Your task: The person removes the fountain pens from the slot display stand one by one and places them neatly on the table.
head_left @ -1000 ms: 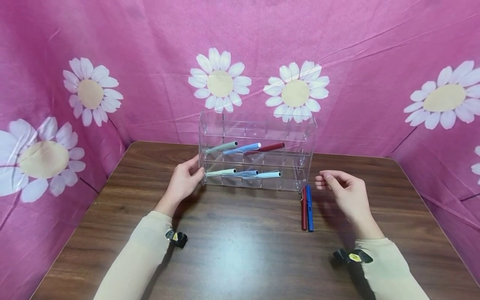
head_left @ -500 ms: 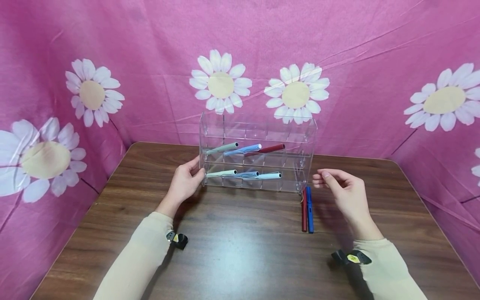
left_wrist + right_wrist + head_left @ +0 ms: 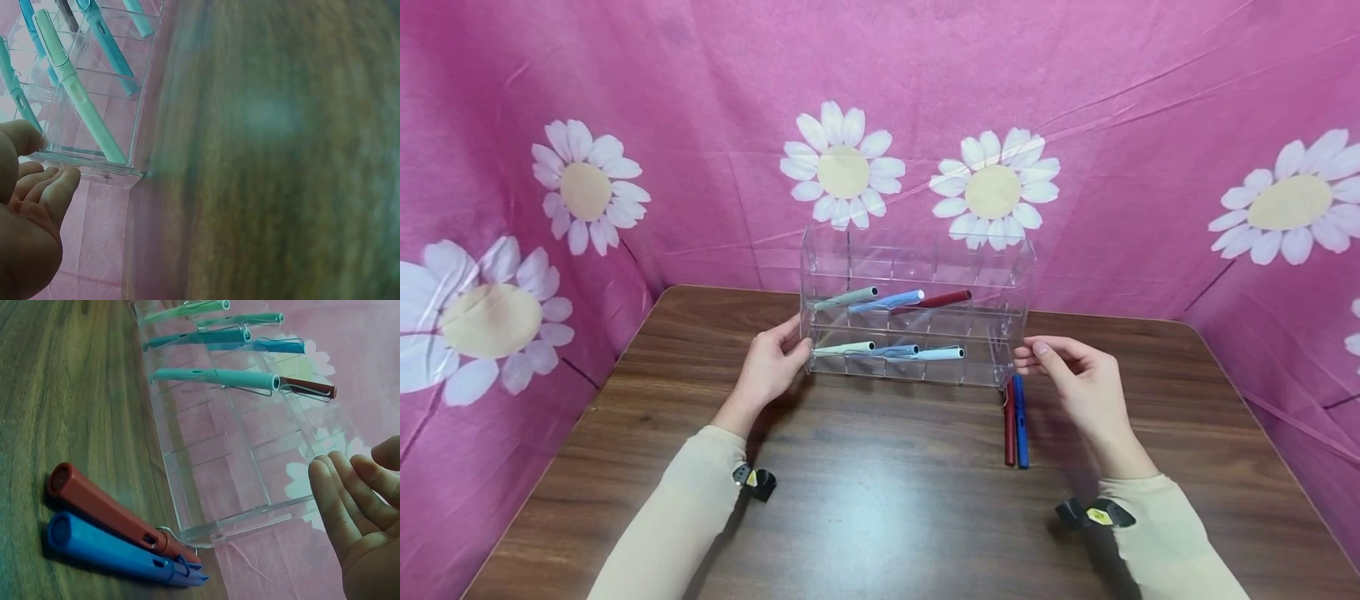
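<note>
**Basically, two hands either side of a clear pen rack**

So, nearest the camera you've got the brown wooden table (image 3: 865, 500) and two cream sleeves coming in from the bottom. A bit further in, a red pen (image 3: 1009, 423) and a blue pen (image 3: 1020, 421) lie side by side on the table, touching each other, just in front of the rack's right corner and right under the right hand.

The left hand (image 3: 767, 367) sits at the left end of the clear acrylic rack (image 3: 917, 304), thumb and fingers against its lower left edge. In the left wrist view the fingers look fairly straight, lying along the rack's side wall rather than wrapped round it, so I'd call that a loose, open touch.

The right hand (image 3: 1075, 379) is by the rack's right end, fingers relaxed and holding nothing. The fingertips are very close to the corner, but I can't tell whether they actually touch it. The right wrist view shows an empty palm just beside the rack.

Inside the rack, six pens lie slanted in two rows: pale green, blue and dark red above, pale green, blue and light blue below. Behind it all hangs a pink cloth with daisies (image 3: 842, 171).
</note>
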`<state>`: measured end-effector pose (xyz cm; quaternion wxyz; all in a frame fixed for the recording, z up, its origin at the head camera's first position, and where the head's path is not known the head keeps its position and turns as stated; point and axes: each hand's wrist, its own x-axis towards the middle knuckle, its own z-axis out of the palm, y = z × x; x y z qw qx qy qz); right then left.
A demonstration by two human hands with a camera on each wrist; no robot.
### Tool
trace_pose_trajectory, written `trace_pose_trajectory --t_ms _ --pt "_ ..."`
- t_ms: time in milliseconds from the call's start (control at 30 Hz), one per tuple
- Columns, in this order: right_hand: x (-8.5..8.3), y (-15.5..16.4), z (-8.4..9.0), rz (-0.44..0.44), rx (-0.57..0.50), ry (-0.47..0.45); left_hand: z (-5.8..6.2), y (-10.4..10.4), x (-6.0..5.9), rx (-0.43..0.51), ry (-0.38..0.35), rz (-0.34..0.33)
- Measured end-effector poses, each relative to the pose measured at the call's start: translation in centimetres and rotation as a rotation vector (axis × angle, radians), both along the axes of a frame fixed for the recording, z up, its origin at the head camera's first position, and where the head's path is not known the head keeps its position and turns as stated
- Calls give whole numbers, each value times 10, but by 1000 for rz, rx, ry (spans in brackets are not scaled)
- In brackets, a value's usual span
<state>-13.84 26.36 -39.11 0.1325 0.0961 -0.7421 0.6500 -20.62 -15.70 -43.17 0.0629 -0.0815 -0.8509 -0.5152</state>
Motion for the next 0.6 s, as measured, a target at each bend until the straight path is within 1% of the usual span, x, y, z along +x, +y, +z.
trace_pose_trajectory --t_ms 167,433,600 --pt "-1 -4 2 7 5 13 0 0 0 11 -7 -5" --pt "-4 -12 3 25 -38 26 1 0 1 18 -12 -6" --pt "-5 -18 3 25 -54 16 1 1 2 14 -9 2"
